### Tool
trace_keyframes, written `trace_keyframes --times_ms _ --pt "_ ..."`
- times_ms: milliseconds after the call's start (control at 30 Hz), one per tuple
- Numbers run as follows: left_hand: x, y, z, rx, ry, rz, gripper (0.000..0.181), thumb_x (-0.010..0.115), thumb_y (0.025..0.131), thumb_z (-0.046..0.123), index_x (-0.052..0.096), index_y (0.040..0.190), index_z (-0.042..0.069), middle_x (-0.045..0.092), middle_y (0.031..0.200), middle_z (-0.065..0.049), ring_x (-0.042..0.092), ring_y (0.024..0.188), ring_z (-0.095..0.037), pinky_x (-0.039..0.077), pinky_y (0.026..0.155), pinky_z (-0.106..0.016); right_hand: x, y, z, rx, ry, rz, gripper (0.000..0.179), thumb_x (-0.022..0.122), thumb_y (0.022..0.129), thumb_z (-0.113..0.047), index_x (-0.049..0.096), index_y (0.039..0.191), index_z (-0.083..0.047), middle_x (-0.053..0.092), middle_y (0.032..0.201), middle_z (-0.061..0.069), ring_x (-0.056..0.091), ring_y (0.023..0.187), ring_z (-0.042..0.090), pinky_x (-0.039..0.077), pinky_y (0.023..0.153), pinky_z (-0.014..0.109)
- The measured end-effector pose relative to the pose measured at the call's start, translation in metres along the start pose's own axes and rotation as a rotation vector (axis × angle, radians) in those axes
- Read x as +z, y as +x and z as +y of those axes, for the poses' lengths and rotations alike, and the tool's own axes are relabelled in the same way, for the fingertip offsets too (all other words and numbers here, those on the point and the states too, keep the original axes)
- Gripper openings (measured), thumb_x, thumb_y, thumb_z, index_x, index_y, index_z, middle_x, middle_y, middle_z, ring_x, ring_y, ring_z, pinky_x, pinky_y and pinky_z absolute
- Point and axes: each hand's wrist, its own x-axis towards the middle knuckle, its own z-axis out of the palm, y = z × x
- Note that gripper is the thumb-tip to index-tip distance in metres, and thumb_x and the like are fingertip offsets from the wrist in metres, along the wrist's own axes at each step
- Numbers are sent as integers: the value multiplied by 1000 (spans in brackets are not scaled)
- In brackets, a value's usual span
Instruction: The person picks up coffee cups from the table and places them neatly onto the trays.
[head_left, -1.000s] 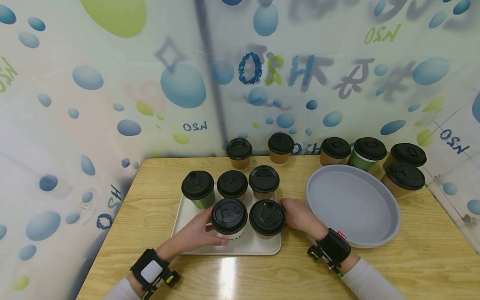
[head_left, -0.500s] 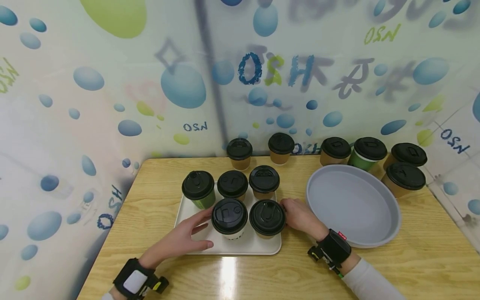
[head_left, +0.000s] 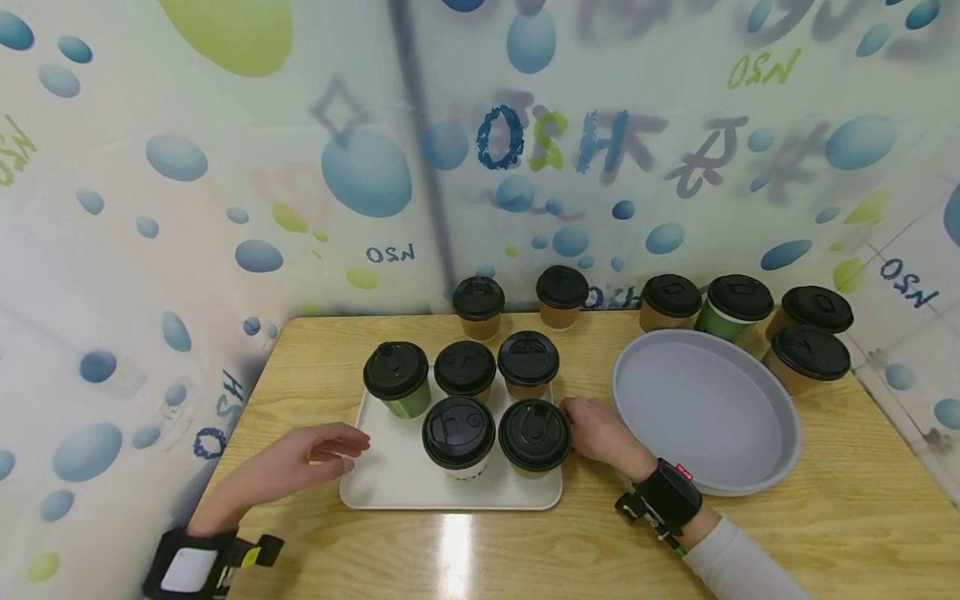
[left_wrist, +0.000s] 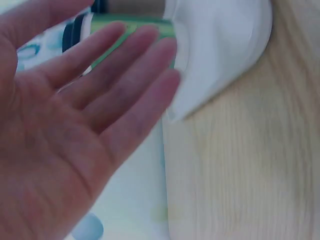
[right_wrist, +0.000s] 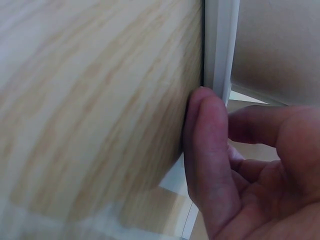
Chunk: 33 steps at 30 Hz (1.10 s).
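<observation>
A white rectangular tray (head_left: 386, 492) carries several lidded paper cups. A white cup (head_left: 459, 437) with a black lid stands at its front middle, beside a brown cup (head_left: 535, 437). Behind these are a green cup (head_left: 397, 379) and two more brown cups. My left hand (head_left: 303, 462) hovers at the tray's left edge with loosely bent fingers, holding nothing; the left wrist view shows its palm (left_wrist: 55, 145). At the tray's right edge, my right hand (head_left: 602, 431) grips the rim (right_wrist: 220, 45) between thumb and fingers, close to the brown cup.
A round grey tray (head_left: 705, 408) lies on the wooden table (head_left: 570, 542) to the right of my right hand. Several lidded cups stand behind and beside it, including a green one (head_left: 731, 308). Two brown cups (head_left: 478, 308) stand by the patterned back wall (head_left: 300, 167).
My left hand has let go of the white cup and moved left, off the tray. The right hand stays at the tray's right edge, and the cups keep their places.
</observation>
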Motion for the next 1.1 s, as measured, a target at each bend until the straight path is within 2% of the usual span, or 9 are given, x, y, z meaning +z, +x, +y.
trace_keyframes --times_ms 133,200,333,400,500,667,800,967,1100 --pt "-8 0 -9 -59 43 234 23 63 103 11 68 123 1 72 118 -13 70 103 -22 58 84 -28 1 0 0 8 0 -1 13 69 96 -7 69 83 -11 59 64 -3 57 57 13 48 56 28" --pt "-8 4 -16 -105 95 326 21 65 103 13 69 120 2 73 115 -12 70 101 -21 58 81 -29 1 0 1 4 2 0 16 69 96 -8 68 81 -12 59 63 -3 56 57 13 47 56 28" --pt "-8 15 -31 -193 138 419 25 65 103 13 67 123 -2 71 117 -18 70 98 -28 58 76 -33 -5 -5 1 -5 16 1 23 62 101 -13 66 78 -12 57 63 -3 53 57 14 44 56 28" --pt "-8 20 -37 -234 113 417 31 63 104 13 63 128 -5 68 120 -22 71 96 -30 59 75 -34 -14 -10 -2 2 24 7 26 57 104 -14 66 80 -12 57 64 -2 52 56 14 42 55 29" --pt "-7 28 -44 -291 26 372 37 61 105 14 57 135 -8 64 123 -26 70 97 -29 61 75 -35 -36 -19 -8 14 35 31 27 49 106 -15 68 88 -9 58 67 -1 51 56 16 41 55 31" --pt "-7 41 -48 -360 -76 325 42 60 105 13 52 139 -10 60 124 -27 68 98 -28 62 77 -37 -76 -21 -19 -18 21 82 27 46 108 -21 68 104 -5 64 76 1 57 62 15 43 57 33" --pt "-5 48 -48 -376 -103 327 43 60 105 15 52 138 -10 59 123 -26 67 95 -26 63 76 -38 -98 -1 -26 -89 -9 139 26 52 106 -24 69 109 -5 68 85 4 61 68 15 45 60 33" --pt "0 54 -46 -368 -160 320 43 60 105 13 51 139 -11 58 124 -27 68 94 -27 63 75 -37 -111 34 -37 -206 -91 242 23 63 102 -28 72 106 -7 71 93 6 63 75 19 51 66 38" --pt "4 59 -47 -358 -125 318 42 60 104 9 51 140 -10 59 121 -26 67 91 -26 63 71 -36 -119 59 -49 -262 -113 197 26 67 102 -28 68 114 -5 70 100 10 65 87 25 53 77 42"
